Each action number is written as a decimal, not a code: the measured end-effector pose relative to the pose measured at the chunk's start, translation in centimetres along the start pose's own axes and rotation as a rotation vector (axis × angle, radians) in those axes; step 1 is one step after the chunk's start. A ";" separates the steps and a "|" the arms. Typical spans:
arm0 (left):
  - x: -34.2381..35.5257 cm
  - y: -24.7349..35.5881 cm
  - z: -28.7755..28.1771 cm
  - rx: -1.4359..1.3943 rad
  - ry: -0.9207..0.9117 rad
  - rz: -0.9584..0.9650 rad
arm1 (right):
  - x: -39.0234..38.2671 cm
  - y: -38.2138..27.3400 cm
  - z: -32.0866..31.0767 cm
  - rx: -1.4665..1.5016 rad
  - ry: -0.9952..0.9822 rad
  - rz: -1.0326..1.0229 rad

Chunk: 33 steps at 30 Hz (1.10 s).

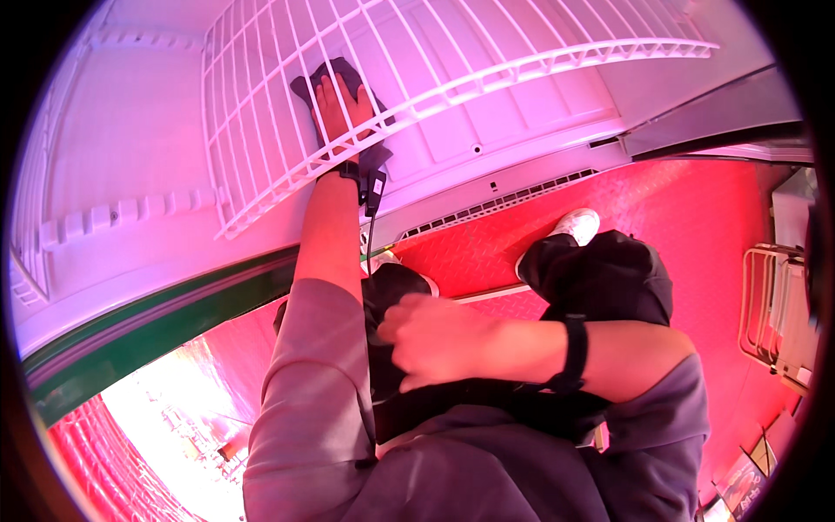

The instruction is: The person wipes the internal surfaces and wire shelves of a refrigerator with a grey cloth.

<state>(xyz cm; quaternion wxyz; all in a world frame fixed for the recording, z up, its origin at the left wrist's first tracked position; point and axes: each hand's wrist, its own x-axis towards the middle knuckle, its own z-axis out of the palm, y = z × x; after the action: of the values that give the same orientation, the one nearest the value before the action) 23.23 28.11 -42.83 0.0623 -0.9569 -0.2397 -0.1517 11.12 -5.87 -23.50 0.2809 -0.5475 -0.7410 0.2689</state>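
Here, the dark cloth (pixel 348 73) lies beneath the left grip (pixel 339 115), fingers spread flat.

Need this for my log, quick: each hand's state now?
Left hand: open, spread over a dark cloth.
Right hand: blurred, partly curled; can't tell if holding anything.

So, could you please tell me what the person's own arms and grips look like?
The left sleeve and right sleeve look greyish-purple and end near the elbows. The left arm wears a black band, with a small white-marked dark box and thin dark cable beside it; the right arm wears a black strap. The left grip and right grip look ungloved.
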 end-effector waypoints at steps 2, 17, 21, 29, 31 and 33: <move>-0.1 1.0 -1.1 -0.041 0.022 -0.013 | -0.7 0.7 -1.6 -0.119 -0.153 0.184; -0.4 1.0 -1.9 0.071 0.080 0.043 | 0.6 0.0 6.5 -0.105 -0.524 0.446; 0.0 0.7 -1.5 0.018 0.109 0.083 | -0.3 -2.2 9.1 0.166 -0.335 0.112; -0.1 0.9 -1.3 0.071 0.174 0.040 | -1.0 -3.4 10.0 0.526 -0.713 0.163; -0.2 1.0 -1.6 0.067 0.189 0.051 | -0.9 -3.3 9.6 0.550 -0.718 0.122; -0.5 0.9 -1.8 0.077 0.189 0.052 | -0.6 -3.1 8.2 0.618 -0.674 0.083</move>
<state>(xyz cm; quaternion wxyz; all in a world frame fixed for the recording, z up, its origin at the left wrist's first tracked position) 22.79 26.72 -41.28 0.1253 -0.9412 -0.2135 -0.2301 3.44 -8.02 -27.13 0.1631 -0.3493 -0.6534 0.6515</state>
